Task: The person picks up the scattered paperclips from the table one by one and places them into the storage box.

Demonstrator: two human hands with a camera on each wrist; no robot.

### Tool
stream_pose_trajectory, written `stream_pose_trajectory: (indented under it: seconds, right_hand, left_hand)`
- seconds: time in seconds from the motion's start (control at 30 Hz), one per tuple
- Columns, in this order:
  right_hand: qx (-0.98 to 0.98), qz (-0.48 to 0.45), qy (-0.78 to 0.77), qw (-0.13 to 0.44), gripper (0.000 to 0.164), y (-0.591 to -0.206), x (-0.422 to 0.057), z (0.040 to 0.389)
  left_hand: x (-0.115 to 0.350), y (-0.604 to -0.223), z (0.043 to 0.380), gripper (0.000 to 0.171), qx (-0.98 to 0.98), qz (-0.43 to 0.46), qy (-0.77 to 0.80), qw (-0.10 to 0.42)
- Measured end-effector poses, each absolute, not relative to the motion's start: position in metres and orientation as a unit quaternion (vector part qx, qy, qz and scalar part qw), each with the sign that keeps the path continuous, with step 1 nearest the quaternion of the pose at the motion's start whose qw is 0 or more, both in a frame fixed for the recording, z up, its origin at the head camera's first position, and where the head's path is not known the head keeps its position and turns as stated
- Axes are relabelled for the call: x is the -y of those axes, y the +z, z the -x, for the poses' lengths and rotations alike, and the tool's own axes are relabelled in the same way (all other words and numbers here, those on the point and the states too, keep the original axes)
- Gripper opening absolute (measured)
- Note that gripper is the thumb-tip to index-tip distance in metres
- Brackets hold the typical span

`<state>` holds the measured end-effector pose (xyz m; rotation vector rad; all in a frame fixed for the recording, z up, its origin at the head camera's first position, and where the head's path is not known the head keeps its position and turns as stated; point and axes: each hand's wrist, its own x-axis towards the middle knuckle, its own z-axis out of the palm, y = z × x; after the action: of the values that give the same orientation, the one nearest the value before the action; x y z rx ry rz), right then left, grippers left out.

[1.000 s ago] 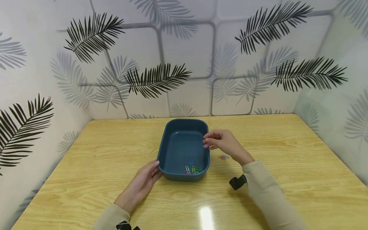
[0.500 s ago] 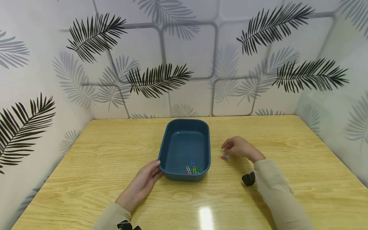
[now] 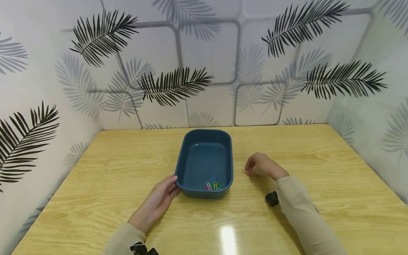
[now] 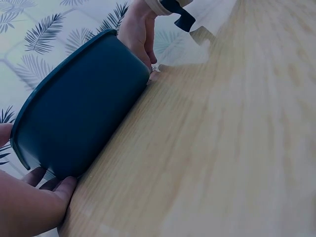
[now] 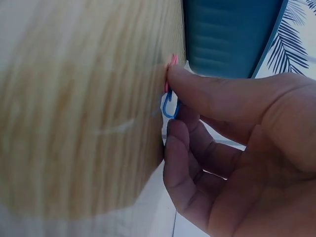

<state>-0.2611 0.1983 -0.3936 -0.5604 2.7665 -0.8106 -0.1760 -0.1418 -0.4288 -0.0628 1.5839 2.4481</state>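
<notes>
A dark blue plastic bin [image 3: 204,163] stands on the table, with several coloured paper clips [image 3: 215,185] inside at its near end. My left hand [image 3: 160,198] holds the bin's near left corner, thumb at the rim and fingers against the outer wall low down, as the left wrist view shows. To the right of the bin, my right hand [image 3: 262,165] is down at the tabletop. In the right wrist view its thumb and fingers pinch a blue paper clip [image 5: 171,109], and a pink-orange paper clip [image 5: 173,60] lies right by the thumb tip.
The light wood table [image 3: 111,166] reaches back to a wall [image 3: 210,102] with a leaf pattern. Patterned side panels stand at left and right. A bright light reflection shows near the front.
My right hand has moved from the bin's right rim rightward and down to the paper clips on the table, and its fingers have closed in. My left hand stays at the bin's corner.
</notes>
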Motion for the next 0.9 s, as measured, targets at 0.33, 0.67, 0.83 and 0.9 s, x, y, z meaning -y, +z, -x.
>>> stream_pose_trajectory:
  seconds: [0.33, 0.67, 0.83, 0.9]
  right_hand:
    - [-0.932, 0.192, -0.289, 0.1, 0.007, -0.39, -0.204, 0.261]
    - [-0.913, 0.154, -0.349, 0.143, 0.007, -0.389, -0.208, 0.261]
    - [-0.9, 0.14, -0.379, 0.163, 0.005, -0.386, -0.212, 0.262]
    - [-0.898, 0.133, -0.391, 0.154, 0.005, -0.385, -0.214, 0.263]
  left_hand:
    - [0.141, -0.428, 0.175, 0.036, -0.524, 0.037, 0.844, 0.108]
    - [0.141, -0.429, 0.176, 0.04, -0.532, 0.033, 0.839, 0.111]
    - [0.141, -0.428, 0.176, 0.037, -0.533, 0.035, 0.839, 0.109]
    - [0.141, -0.428, 0.177, 0.037, -0.532, 0.034, 0.839, 0.109]
